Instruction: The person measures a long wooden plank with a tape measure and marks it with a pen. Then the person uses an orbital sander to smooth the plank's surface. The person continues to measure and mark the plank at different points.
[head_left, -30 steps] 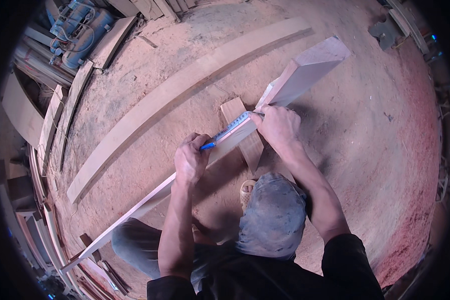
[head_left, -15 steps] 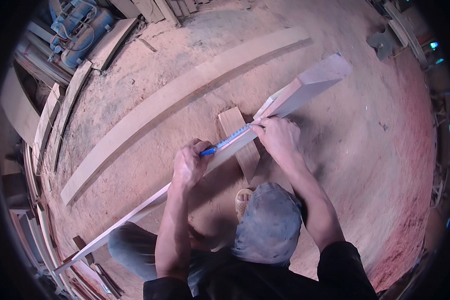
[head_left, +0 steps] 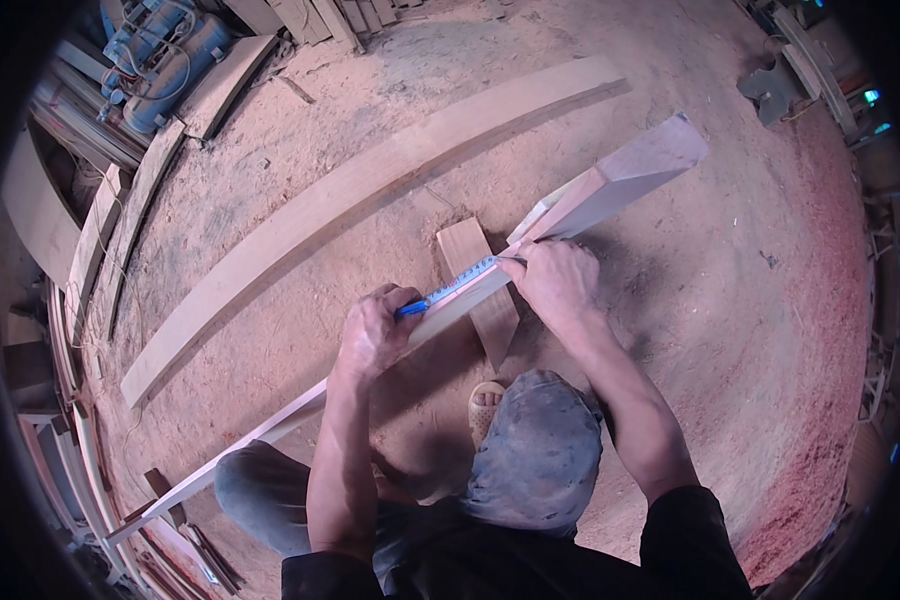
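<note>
A long, narrow pale wooden board (head_left: 290, 410) runs diagonally from the lower left to a wider block-like end (head_left: 640, 165) at the upper right. My left hand (head_left: 372, 330) is closed round a blue tape measure (head_left: 411, 309), mostly hidden in the palm. Its pulled-out blade (head_left: 460, 281) lies along the board's upper edge. At the blade's far end, my right hand (head_left: 562, 282) pinches with thumb and fingers against the board. A short wooden piece (head_left: 482, 290) crosses beneath the board on the floor.
Beyond the board, a long curved plank (head_left: 370, 190) lies on the dusty floor (head_left: 730, 330). A blue compressor (head_left: 165, 65) stands at the upper left. Stacked boards (head_left: 95, 240) line the left side. My knee (head_left: 540, 450) and sandalled foot (head_left: 485, 405) are close below the board.
My left hand has shifted slightly down and left with the tape measure, and a little more blade shows. The right hand stays nearly in place at the blade's far end.
</note>
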The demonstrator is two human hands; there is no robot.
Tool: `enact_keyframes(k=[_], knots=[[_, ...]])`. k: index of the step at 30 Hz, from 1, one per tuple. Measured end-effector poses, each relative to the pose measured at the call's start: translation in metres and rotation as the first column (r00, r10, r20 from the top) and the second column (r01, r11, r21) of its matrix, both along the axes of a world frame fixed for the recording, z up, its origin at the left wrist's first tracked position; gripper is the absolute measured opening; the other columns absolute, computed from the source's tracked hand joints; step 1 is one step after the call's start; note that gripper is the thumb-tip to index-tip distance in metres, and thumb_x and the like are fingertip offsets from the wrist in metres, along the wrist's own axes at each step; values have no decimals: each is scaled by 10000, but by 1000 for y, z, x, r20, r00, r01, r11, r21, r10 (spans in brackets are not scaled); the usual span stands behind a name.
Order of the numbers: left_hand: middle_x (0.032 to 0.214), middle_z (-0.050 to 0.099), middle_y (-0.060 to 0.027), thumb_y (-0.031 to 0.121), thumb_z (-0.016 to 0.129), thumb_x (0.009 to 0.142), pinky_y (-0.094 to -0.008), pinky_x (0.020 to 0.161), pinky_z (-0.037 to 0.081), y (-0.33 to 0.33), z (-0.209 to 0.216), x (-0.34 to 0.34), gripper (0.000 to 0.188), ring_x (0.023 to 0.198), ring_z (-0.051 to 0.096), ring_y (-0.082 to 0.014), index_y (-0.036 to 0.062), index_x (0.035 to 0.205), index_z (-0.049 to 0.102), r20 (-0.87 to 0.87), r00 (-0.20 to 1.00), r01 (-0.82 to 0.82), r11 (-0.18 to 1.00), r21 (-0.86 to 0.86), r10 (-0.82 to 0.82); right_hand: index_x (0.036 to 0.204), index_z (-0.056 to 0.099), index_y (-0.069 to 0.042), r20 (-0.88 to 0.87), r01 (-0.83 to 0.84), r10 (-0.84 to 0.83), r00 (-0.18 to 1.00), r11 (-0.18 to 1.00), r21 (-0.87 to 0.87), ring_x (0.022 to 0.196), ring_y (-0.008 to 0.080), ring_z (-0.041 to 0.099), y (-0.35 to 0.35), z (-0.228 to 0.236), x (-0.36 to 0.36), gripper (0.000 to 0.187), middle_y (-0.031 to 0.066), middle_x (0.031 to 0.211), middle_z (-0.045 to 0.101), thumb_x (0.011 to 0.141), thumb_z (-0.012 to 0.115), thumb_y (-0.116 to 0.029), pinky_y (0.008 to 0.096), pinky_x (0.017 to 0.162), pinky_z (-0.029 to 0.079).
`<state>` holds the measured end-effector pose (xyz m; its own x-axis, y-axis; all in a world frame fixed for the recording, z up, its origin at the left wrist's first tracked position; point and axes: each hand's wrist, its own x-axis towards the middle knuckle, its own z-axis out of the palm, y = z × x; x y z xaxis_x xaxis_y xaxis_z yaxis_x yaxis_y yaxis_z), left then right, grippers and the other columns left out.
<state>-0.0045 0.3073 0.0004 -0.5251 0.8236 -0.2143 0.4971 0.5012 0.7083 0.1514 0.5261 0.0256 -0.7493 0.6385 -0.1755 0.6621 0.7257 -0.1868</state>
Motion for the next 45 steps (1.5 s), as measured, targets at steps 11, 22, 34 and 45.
enact_keyframes(k=[11,22,34,45], knots=[[1015,718,-191,134,722,938,-454,866,557,1,2,-6,195,970,711,-389,36,1104,756,70,997,29,1000,-3,-28,1014,851,-175,-2,10,-10,1000,998,-62,804,337,770,1,2,-3,320,164,853,779,925,752,-465,472,740,597],[1036,718,-187,208,715,980,-458,882,546,2,15,0,227,992,711,-382,69,1156,756,135,990,-31,995,-98,44,1007,856,-192,31,-38,38,999,999,-4,814,311,776,1,0,-4,287,143,829,783,928,751,-447,458,754,594],[1028,710,-185,170,715,963,-459,877,554,-1,10,0,187,975,710,-379,55,1104,760,87,996,-9,1000,-17,11,1048,856,-213,150,-21,32,988,997,-73,840,334,782,8,5,-14,298,163,872,786,962,707,-457,478,768,608],[1044,718,-187,189,704,965,-463,904,562,2,7,-5,210,971,712,-388,88,1135,774,72,997,42,994,-97,-36,1101,839,-189,170,-1,31,985,985,-175,946,360,766,10,23,-9,349,170,959,792,952,705,-475,495,864,587]])
